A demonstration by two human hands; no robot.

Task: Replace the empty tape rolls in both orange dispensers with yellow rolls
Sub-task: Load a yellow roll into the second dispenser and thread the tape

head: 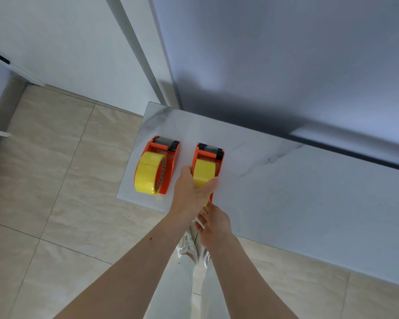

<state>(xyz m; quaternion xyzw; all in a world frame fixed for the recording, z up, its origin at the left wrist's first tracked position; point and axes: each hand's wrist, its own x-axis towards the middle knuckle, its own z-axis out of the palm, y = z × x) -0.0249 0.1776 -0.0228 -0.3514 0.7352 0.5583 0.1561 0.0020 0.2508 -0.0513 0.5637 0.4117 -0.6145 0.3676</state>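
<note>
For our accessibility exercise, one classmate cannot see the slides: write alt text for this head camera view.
Seen from above, a person's left hand grips a yellow tape roll in an orange dispenser on a marble-look table, the right hand just beneath at its near end. A second orange dispenser beside it already carries a yellow roll.

Left hand (191, 192) curls around the right dispenser's (209, 157) yellow roll (203, 172); right hand (213, 223) sits just below it, fingers pinched together.
</note>
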